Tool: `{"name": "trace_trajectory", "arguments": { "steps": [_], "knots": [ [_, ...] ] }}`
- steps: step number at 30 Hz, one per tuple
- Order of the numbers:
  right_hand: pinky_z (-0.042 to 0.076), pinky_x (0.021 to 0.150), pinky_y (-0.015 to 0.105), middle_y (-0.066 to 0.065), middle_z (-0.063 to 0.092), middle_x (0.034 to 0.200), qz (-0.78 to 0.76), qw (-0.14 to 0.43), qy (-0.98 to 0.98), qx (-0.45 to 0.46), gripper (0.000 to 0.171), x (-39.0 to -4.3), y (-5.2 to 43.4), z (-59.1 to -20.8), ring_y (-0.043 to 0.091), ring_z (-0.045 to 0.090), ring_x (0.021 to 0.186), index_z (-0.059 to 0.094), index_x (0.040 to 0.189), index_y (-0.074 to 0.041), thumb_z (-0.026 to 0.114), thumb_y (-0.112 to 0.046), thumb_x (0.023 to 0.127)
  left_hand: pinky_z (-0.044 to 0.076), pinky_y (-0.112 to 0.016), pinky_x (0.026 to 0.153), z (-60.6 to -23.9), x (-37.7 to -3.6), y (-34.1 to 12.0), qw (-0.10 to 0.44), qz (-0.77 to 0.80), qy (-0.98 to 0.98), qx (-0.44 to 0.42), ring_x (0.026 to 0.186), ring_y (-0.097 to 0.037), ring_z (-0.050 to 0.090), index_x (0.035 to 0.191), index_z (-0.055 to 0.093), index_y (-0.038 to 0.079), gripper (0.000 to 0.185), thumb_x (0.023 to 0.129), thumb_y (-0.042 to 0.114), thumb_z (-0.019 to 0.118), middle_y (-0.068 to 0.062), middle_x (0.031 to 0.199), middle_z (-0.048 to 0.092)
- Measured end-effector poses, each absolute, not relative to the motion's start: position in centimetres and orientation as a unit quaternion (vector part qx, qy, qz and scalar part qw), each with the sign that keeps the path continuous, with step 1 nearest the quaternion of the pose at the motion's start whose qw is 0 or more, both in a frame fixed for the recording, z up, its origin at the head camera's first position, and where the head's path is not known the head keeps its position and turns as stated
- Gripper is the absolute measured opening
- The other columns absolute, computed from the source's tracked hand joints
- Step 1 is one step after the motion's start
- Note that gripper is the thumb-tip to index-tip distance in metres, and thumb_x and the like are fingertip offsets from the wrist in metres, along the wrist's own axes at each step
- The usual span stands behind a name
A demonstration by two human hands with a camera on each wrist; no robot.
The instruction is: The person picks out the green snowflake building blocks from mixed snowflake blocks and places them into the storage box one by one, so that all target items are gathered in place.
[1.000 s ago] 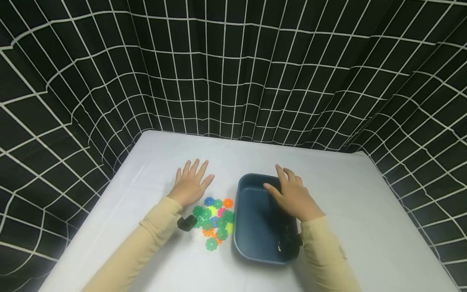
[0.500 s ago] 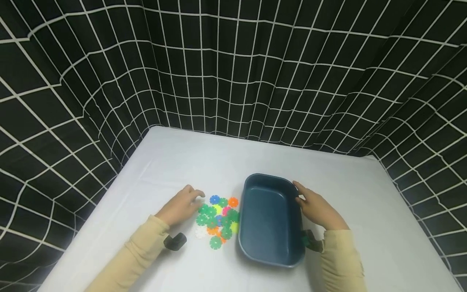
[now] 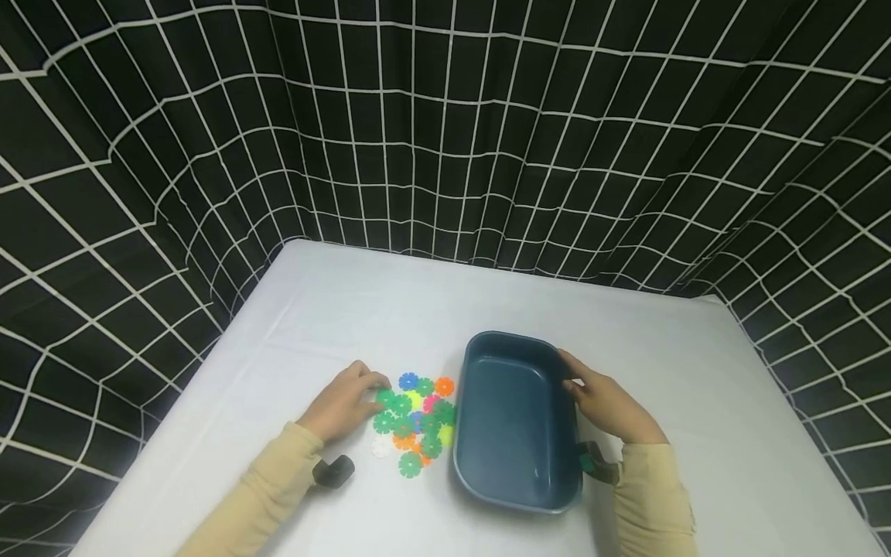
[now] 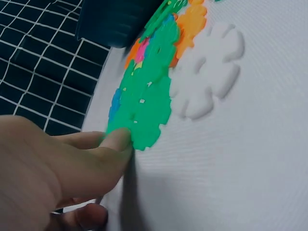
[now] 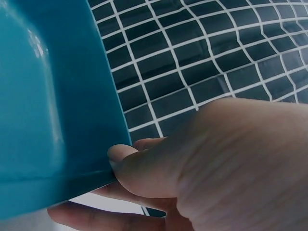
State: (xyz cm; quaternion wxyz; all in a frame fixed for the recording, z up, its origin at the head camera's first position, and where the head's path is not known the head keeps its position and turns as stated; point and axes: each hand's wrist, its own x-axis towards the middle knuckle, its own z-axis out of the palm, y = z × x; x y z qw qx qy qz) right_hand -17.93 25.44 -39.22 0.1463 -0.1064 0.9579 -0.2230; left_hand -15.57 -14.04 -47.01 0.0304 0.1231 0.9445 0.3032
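Note:
A pile of flat flower-shaped plastic discs (image 3: 416, 418) in green, orange, blue, pink and white lies on the white table (image 3: 348, 309). My left hand (image 3: 374, 384) sits at the pile's left edge with curled fingers. In the left wrist view my left hand (image 4: 113, 142) pinches the rim of a green disc (image 4: 144, 110), and a white disc (image 4: 207, 77) lies beside it. Right of the pile stands an empty dark blue tub (image 3: 515, 433). My right hand (image 3: 574, 379) grips its right rim, thumb on the tub's edge (image 5: 38, 96) and fingers (image 5: 86, 216) below.
A black curtain with a white grid (image 3: 445, 116) closes off the table at the back and on both sides. Bare tabletop stretches behind the tub and the pile. Black wrist cameras (image 3: 332, 470) hang under both sleeves.
A second ago my left hand lay flat beyond the pile and my right hand was over the tub's inside. The left has drawn back to the discs and curled; the right has shifted to the rim.

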Motion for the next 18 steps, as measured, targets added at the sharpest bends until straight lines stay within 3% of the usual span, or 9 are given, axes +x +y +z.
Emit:
{"name": "trace_trajectory", "arguments": {
  "steps": [4, 11, 13, 18],
  "knots": [
    [0.039, 0.099, 0.062, 0.028, 0.036, 0.146, -0.220, 0.145, 0.959, -0.106, 0.056, -18.2, 25.4, -39.3, 0.046, 0.048, 0.124, 0.022, 0.152, -0.009, 0.042, -0.018, 0.101, 0.048, -0.034, 0.085, -46.9, -15.6, -14.1, 0.026, 0.338, 0.934, 0.112, 0.091, -0.012, 0.055, 0.104, 0.065, 0.021, 0.028, 0.079, 0.014, 0.076, 0.008, 0.098, 0.056],
    [0.041, 0.097, 0.060, 0.028, 0.040, 0.144, -0.212, 0.142, 0.961, -0.110, 0.056, -18.3, 25.4, -39.1, 0.046, 0.049, 0.123, 0.025, 0.151, -0.008, 0.045, -0.018, 0.100, 0.049, -0.032, 0.079, -47.4, -16.0, -14.3, 0.011, 0.417, 0.901, 0.116, 0.081, -0.008, 0.059, 0.097, 0.065, 0.023, 0.017, 0.084, 0.014, 0.071, 0.010, 0.090, 0.065],
    [0.041, 0.097, 0.060, 0.028, 0.041, 0.143, -0.210, 0.141, 0.961, -0.109, 0.055, -18.4, 25.4, -39.1, 0.046, 0.049, 0.123, 0.027, 0.150, -0.007, 0.046, -0.017, 0.100, 0.050, -0.032, 0.080, -47.3, -16.0, -14.3, 0.010, 0.433, 0.896, 0.101, 0.082, -0.007, 0.060, 0.097, 0.065, 0.023, 0.014, 0.086, 0.016, 0.070, 0.010, 0.090, 0.066],
    [0.043, 0.095, 0.060, 0.028, 0.047, 0.138, -0.216, 0.141, 0.960, -0.106, 0.054, -18.4, 25.3, -39.1, 0.046, 0.050, 0.122, 0.030, 0.149, -0.007, 0.049, -0.016, 0.098, 0.052, -0.030, 0.070, -46.3, -16.0, -13.9, 0.038, 0.497, 0.864, 0.065, 0.074, -0.011, 0.064, 0.104, 0.066, 0.017, 0.018, 0.087, 0.016, 0.069, 0.001, 0.092, 0.069]
  ]
}}
